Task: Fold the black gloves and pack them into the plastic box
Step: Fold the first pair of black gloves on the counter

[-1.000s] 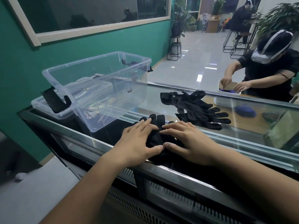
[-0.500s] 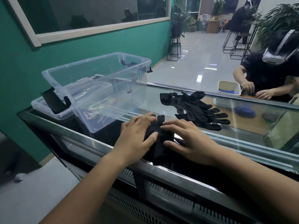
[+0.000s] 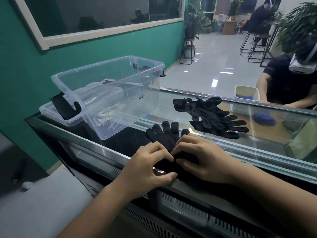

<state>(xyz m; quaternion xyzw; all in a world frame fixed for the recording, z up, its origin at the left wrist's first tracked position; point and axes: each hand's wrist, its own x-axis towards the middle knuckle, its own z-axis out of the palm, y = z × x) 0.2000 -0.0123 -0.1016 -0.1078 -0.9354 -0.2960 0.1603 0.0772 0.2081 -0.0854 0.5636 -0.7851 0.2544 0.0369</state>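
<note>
Hands: left hand (image 3: 148, 166) and right hand (image 3: 202, 158), fingers curled, pinch flat black fabric glove (image 3: 167, 134)
Box: clear plastic box (image 3: 109, 93) empty; gloves pile (image 3: 212, 115) beside

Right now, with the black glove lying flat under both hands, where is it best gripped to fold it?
Probably at the cuff end of the black glove, from the near side. The left hand and right hand already pinch there. Its fingers point away toward the plastic box, so lifting the cuff folds it forward over them.
</note>
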